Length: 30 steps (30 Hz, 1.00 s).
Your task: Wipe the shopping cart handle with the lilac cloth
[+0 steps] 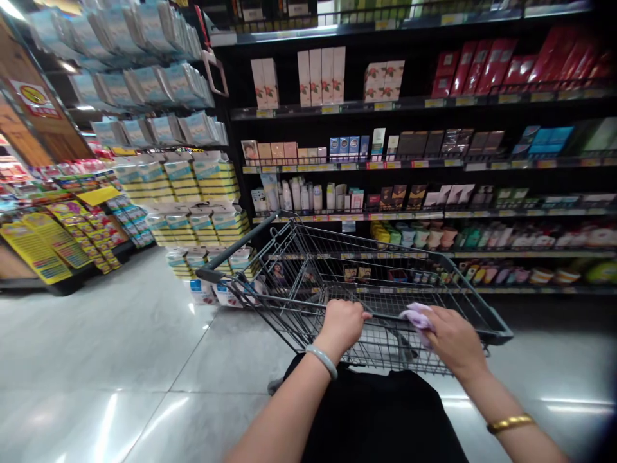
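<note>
A grey wire shopping cart (289, 257) stands in front of me with nothing visible in its basket. My left hand (341, 325) is closed around the cart's near handle bar, a pale bangle on that wrist. My right hand (453, 337) is closed on the same bar and also holds a small lilac cloth or paper (418, 317) against it. A gold bracelet sits on my right wrist. Dark clothing fills the bottom of the view.
Dark shelves (434, 161) with boxed goods and bottles run along the right, just beyond the cart. A stacked display of packs (193, 199) stands ahead on the left. Yellow-tagged racks (58, 238) line the far left. Glossy grey tile floor (120, 360) spreads to the left.
</note>
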{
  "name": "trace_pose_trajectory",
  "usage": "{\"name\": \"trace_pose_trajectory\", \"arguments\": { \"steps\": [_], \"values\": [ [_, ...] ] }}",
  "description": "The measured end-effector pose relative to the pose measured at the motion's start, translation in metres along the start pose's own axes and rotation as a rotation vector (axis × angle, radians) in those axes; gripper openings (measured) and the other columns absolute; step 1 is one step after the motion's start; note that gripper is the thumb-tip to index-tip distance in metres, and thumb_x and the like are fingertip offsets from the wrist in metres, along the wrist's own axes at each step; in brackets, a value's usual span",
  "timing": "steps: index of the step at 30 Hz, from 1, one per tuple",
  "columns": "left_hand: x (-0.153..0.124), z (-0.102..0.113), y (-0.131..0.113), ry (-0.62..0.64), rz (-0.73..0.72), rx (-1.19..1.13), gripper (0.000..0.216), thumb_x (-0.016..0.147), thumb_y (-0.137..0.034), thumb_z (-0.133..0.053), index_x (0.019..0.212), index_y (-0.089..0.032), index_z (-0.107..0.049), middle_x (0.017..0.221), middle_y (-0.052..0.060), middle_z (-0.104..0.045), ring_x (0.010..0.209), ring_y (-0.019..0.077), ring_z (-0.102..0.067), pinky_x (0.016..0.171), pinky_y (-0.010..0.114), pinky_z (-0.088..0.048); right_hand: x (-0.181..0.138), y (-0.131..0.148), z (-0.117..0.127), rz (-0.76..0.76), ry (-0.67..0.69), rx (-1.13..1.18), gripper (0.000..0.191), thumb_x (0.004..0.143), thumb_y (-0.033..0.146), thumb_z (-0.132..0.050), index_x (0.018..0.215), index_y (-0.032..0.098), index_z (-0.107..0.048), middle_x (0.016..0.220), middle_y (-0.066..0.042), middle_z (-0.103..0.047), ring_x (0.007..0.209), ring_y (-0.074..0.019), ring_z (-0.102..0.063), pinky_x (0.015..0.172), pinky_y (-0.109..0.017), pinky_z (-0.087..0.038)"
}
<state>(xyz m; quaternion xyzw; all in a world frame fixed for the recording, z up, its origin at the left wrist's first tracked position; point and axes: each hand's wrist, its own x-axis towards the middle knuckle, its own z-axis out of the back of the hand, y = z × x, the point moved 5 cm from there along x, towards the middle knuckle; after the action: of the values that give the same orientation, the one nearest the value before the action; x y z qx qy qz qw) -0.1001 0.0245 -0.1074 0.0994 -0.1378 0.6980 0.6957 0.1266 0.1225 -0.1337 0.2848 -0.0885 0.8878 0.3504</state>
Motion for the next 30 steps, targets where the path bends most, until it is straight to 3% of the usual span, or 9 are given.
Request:
{"name": "trace_pose_trajectory", "arguments": {
  "steps": [6, 9, 12, 14, 18, 21, 24, 26, 30],
  "values": [
    [0.0, -0.002, 0.001, -0.024, -0.011, 0.005, 0.04, 0.098, -0.044, -0.042, 0.081, -0.015, -0.063, 0.075, 0.011, -0.07, 0.072, 0.0249, -0.068, 0.067, 0.035, -0.044, -0.038, -0.078, -0.001, -0.351, -0.137, -0.191, 0.042, 0.09, 0.044, -0.041, 0.108, 0.026, -0.074, 0.109, -0.018, -0.068, 0.092, -0.0318, -0.06, 0.074, -0.047, -0.041],
    [0.001, -0.003, 0.001, -0.026, 0.001, 0.001, 0.039, 0.098, -0.045, -0.043, 0.082, -0.015, -0.064, 0.074, 0.01, -0.07, 0.073, 0.025, -0.068, 0.068, 0.035, -0.044, -0.046, -0.087, -0.002, -0.527, -0.275, -0.182, 0.047, 0.089, 0.051, -0.041, 0.108, 0.025, -0.074, 0.117, -0.022, -0.065, 0.099, -0.0354, -0.057, 0.076, -0.049, -0.04],
    [0.003, -0.004, -0.001, -0.018, 0.007, 0.004, 0.038, 0.098, -0.044, -0.044, 0.084, -0.015, -0.064, 0.076, 0.01, -0.07, 0.074, 0.0259, -0.068, 0.068, 0.036, -0.044, -0.04, -0.069, -0.003, -0.67, -0.375, -0.166, 0.048, 0.089, 0.052, -0.042, 0.105, 0.021, -0.075, 0.115, -0.025, -0.063, 0.099, -0.0374, -0.056, 0.078, -0.051, -0.041],
    [0.003, -0.004, -0.003, -0.013, 0.008, 0.006, 0.039, 0.098, -0.044, -0.043, 0.083, -0.015, -0.064, 0.076, 0.011, -0.07, 0.074, 0.0264, -0.068, 0.067, 0.037, -0.044, -0.024, -0.033, -0.005, -0.621, -0.343, -0.193, 0.041, 0.089, 0.047, -0.043, 0.098, 0.023, -0.076, 0.108, -0.021, -0.066, 0.095, -0.0361, -0.057, 0.082, -0.054, -0.04],
    [0.005, -0.003, -0.004, 0.007, 0.007, 0.002, 0.033, 0.097, -0.037, -0.044, 0.084, -0.015, -0.065, 0.079, 0.011, -0.071, 0.076, 0.0256, -0.068, 0.067, 0.036, -0.045, 0.02, 0.073, -0.013, -0.19, -0.169, -0.106, 0.027, 0.087, 0.033, -0.053, 0.104, 0.025, -0.072, 0.111, -0.011, -0.067, 0.101, -0.0299, -0.052, 0.092, -0.046, -0.037],
    [0.004, -0.002, -0.004, 0.028, -0.026, 0.0, 0.015, 0.089, -0.023, -0.053, 0.086, -0.015, -0.065, 0.081, 0.009, -0.071, 0.079, 0.0241, -0.068, 0.069, 0.035, -0.045, 0.032, 0.113, -0.014, -0.125, -0.148, -0.06, 0.031, 0.084, 0.028, -0.06, 0.114, 0.027, -0.069, 0.119, -0.007, -0.066, 0.107, -0.0285, -0.05, 0.094, -0.044, -0.035],
    [0.001, -0.002, -0.003, 0.008, -0.03, 0.001, 0.016, 0.09, -0.024, -0.053, 0.085, -0.015, -0.065, 0.081, 0.009, -0.071, 0.077, 0.0236, -0.068, 0.069, 0.035, -0.046, 0.024, 0.104, -0.016, -0.03, -0.115, -0.057, 0.033, 0.083, 0.025, -0.062, 0.115, 0.029, -0.068, 0.124, -0.004, -0.064, 0.108, -0.0268, -0.05, 0.093, -0.041, -0.036],
    [-0.001, -0.002, -0.002, -0.019, -0.025, 0.003, 0.028, 0.095, -0.034, -0.048, 0.085, -0.015, -0.065, 0.079, 0.01, -0.071, 0.075, 0.0235, -0.068, 0.069, 0.034, -0.046, 0.01, 0.077, -0.017, 0.01, -0.106, -0.082, 0.033, 0.085, 0.024, -0.06, 0.116, 0.03, -0.068, 0.126, -0.004, -0.063, 0.106, -0.0259, -0.05, 0.092, -0.04, -0.037],
    [-0.001, -0.004, -0.001, -0.041, -0.013, -0.015, 0.04, 0.099, -0.044, -0.042, 0.082, -0.015, -0.064, 0.075, 0.01, -0.07, 0.074, 0.0236, -0.068, 0.068, 0.034, -0.045, -0.014, 0.014, -0.013, -0.115, -0.15, -0.164, 0.03, 0.089, 0.025, -0.051, 0.113, 0.026, -0.069, 0.122, -0.007, -0.063, 0.105, -0.0262, -0.052, 0.087, -0.039, -0.038]
  ]
}}
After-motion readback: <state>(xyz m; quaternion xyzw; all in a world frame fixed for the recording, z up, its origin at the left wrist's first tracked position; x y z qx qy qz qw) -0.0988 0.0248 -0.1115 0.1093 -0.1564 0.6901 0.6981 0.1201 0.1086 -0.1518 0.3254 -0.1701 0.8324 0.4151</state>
